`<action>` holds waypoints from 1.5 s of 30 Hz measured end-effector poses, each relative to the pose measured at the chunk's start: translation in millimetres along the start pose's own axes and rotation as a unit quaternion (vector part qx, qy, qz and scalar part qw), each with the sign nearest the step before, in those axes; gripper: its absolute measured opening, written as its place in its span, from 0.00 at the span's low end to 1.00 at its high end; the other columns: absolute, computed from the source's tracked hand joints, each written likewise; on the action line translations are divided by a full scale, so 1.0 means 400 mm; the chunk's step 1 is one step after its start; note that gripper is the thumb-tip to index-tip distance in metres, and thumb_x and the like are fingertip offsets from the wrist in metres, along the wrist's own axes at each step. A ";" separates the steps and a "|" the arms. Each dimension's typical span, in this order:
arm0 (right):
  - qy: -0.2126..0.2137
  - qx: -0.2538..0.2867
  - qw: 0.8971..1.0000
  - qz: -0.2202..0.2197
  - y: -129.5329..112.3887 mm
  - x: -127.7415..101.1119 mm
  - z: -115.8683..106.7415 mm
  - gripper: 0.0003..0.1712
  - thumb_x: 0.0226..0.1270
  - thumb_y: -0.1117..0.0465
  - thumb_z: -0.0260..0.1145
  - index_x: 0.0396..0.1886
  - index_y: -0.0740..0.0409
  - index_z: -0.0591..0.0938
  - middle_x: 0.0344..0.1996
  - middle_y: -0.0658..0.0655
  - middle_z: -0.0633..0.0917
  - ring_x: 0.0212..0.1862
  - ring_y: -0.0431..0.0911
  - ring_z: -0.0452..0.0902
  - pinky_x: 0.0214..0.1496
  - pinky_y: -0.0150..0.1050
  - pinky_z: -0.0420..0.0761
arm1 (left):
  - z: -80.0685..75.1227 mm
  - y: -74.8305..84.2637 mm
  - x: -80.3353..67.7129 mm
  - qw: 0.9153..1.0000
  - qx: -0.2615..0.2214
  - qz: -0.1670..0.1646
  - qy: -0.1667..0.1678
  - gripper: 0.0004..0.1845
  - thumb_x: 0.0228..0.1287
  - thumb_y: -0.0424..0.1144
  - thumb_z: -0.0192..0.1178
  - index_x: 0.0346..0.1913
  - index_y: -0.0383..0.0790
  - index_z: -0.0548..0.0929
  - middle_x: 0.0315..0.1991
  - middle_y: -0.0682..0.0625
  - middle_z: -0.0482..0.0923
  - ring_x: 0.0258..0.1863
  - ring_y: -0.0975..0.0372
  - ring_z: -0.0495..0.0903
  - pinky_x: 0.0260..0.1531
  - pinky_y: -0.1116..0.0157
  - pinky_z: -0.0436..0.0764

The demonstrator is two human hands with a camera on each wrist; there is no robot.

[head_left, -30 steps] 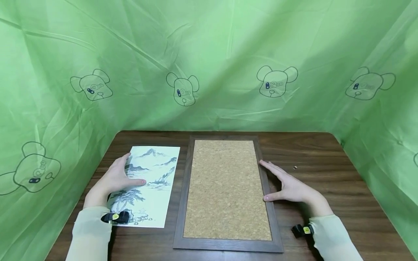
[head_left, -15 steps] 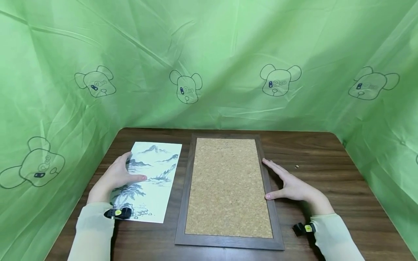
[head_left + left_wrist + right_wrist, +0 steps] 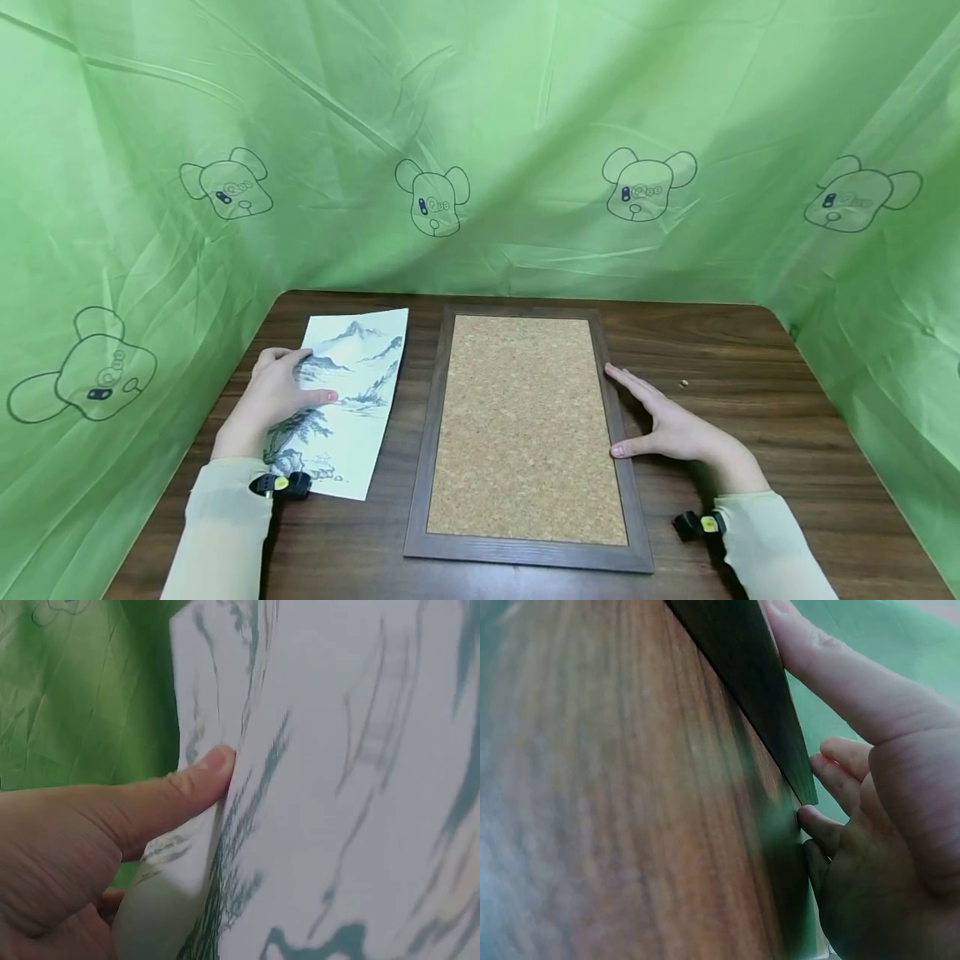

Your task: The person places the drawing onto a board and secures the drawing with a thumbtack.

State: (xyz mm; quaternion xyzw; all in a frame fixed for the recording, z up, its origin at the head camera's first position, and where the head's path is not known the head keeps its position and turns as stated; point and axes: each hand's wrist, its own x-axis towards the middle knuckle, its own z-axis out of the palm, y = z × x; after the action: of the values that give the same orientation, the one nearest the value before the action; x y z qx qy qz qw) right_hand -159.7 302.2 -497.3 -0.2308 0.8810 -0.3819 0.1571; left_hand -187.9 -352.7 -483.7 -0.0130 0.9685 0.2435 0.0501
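**The landscape print [image 3: 356, 421] rises in the left hand [image 3: 276, 393]**

From my remote seat I see one clear change over the last half second: the print lay flat, and now its far right corner bends up off the tabletop [image 3: 757, 387]; the sheet remains near the tabletop's left edge, toward the far left corner. The left hand grips it by its left side, thumb across the painted face; on the left wrist feed the paper buckles beside that thumb; the other fingertips seem tucked behind the sheet, though it hides them from me.

The framed cork board [image 3: 528, 429] has kept its place mid-tabletop, its far end close to the back edge; the right hand [image 3: 672, 429] touches its right side with thumb and forefinger stretched and spread, gripping nothing as far as I can tell. I read this as the print coming free to be handled while the board stays steady; the bend makes creasing the risk.
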 end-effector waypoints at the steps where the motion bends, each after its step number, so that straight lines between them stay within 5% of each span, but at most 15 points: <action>1: 0.000 -0.001 1.000 0.000 0.000 0.000 0.000 0.74 0.56 0.43 0.89 0.92 0.47 0.50 0.90 0.61 0.50 0.88 0.69 0.38 0.78 0.77 0.49 | 0.000 0.002 0.000 1.000 0.000 -0.003 0.002 0.63 0.56 0.64 0.83 0.82 0.26 0.65 0.74 0.17 0.56 0.74 0.26 0.57 0.67 0.27 0.66; 5: 0.001 -0.003 1.000 -0.001 0.002 -0.001 0.001 0.75 0.56 0.43 0.89 0.92 0.47 0.50 0.90 0.60 0.50 0.88 0.68 0.38 0.79 0.77 0.49 | -0.007 0.002 0.003 1.000 0.000 0.000 0.000 0.57 0.63 0.57 0.80 0.83 0.29 0.63 0.71 0.18 0.64 0.71 0.26 0.61 0.65 0.27 0.69; 8: 0.002 -0.003 1.000 -0.003 0.002 -0.001 0.001 0.75 0.56 0.44 0.89 0.92 0.47 0.50 0.90 0.60 0.50 0.88 0.68 0.39 0.79 0.77 0.49 | -0.011 -0.003 0.004 1.000 -0.018 0.013 0.015 0.44 0.73 0.47 0.73 0.82 0.31 0.66 0.71 0.21 0.70 0.71 0.26 0.66 0.65 0.28 0.70; 10: 0.002 -0.003 1.000 -0.003 0.002 -0.001 0.001 0.75 0.56 0.44 0.89 0.92 0.48 0.50 0.90 0.60 0.50 0.87 0.68 0.39 0.79 0.77 0.49 | -0.010 -0.004 0.004 0.998 -0.047 0.022 0.037 0.35 0.77 0.41 0.68 0.81 0.34 0.71 0.65 0.23 0.76 0.63 0.29 0.74 0.58 0.32 0.76; 12: 0.003 -0.003 1.000 -0.003 0.002 -0.002 0.002 0.75 0.56 0.44 0.89 0.92 0.47 0.50 0.90 0.60 0.51 0.87 0.69 0.40 0.79 0.77 0.49 | -0.008 0.001 0.003 0.994 -0.082 0.029 0.070 0.28 0.79 0.37 0.64 0.78 0.36 0.76 0.56 0.28 0.80 0.50 0.37 0.80 0.48 0.42 0.81; 15: 0.003 -0.002 1.000 -0.001 0.000 -0.002 0.002 0.75 0.56 0.43 0.89 0.92 0.47 0.50 0.90 0.61 0.51 0.87 0.70 0.40 0.78 0.77 0.49 | -0.013 0.015 -0.001 0.985 -0.129 0.038 0.111 0.24 0.80 0.36 0.64 0.74 0.39 0.81 0.47 0.37 0.79 0.33 0.53 0.75 0.31 0.58 0.75; 21: 0.001 0.001 1.000 0.001 -0.003 -0.003 -0.001 0.75 0.56 0.44 0.89 0.93 0.46 0.50 0.89 0.62 0.50 0.87 0.70 0.40 0.78 0.78 0.50 | -0.047 0.060 -0.018 0.967 -0.202 0.023 0.153 0.22 0.82 0.42 0.63 0.73 0.44 0.84 0.54 0.40 0.83 0.33 0.64 0.83 0.30 0.67 0.81; 25: -0.002 0.000 1.000 0.007 -0.005 -0.002 -0.003 0.74 0.57 0.42 0.88 0.93 0.45 0.49 0.89 0.64 0.49 0.87 0.70 0.39 0.78 0.78 0.50 | -0.063 0.085 -0.027 0.947 -0.264 0.016 0.183 0.22 0.81 0.42 0.66 0.72 0.43 0.85 0.50 0.46 0.82 0.31 0.66 0.83 0.31 0.69 0.81; 32: -0.002 -0.006 1.000 0.016 -0.005 -0.004 -0.008 0.75 0.57 0.40 0.88 0.93 0.43 0.48 0.89 0.65 0.48 0.87 0.70 0.40 0.78 0.77 0.51 | -0.071 0.143 -0.023 0.884 -0.406 0.012 0.231 0.20 0.75 0.32 0.70 0.67 0.39 0.88 0.47 0.53 0.85 0.25 0.68 0.82 0.28 0.73 0.82; 39: 0.000 -0.006 1.000 0.018 -0.006 -0.010 -0.010 0.75 0.57 0.41 0.88 0.93 0.42 0.49 0.89 0.64 0.48 0.87 0.70 0.40 0.78 0.77 0.51 | -0.074 0.193 -0.023 0.857 -0.429 0.036 0.282 0.18 0.72 0.29 0.71 0.62 0.39 0.91 0.45 0.51 0.87 0.17 0.68 0.71 0.24 0.73 0.75; 45: -0.001 -0.006 1.000 0.014 -0.003 -0.005 -0.003 0.75 0.57 0.40 0.87 0.93 0.42 0.49 0.89 0.64 0.48 0.87 0.69 0.40 0.78 0.77 0.51 | -0.073 0.202 -0.031 0.831 -0.459 0.029 0.313 0.17 0.70 0.27 0.72 0.60 0.37 0.92 0.43 0.51 0.86 0.24 0.69 0.77 0.28 0.75 0.78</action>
State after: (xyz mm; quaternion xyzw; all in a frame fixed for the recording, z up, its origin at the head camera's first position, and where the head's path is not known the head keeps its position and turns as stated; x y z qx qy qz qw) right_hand -158.1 303.2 -495.3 -0.2199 0.8862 -0.3742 0.1621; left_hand -182.2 -295.3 -419.1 -0.0817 0.7091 0.6445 -0.2741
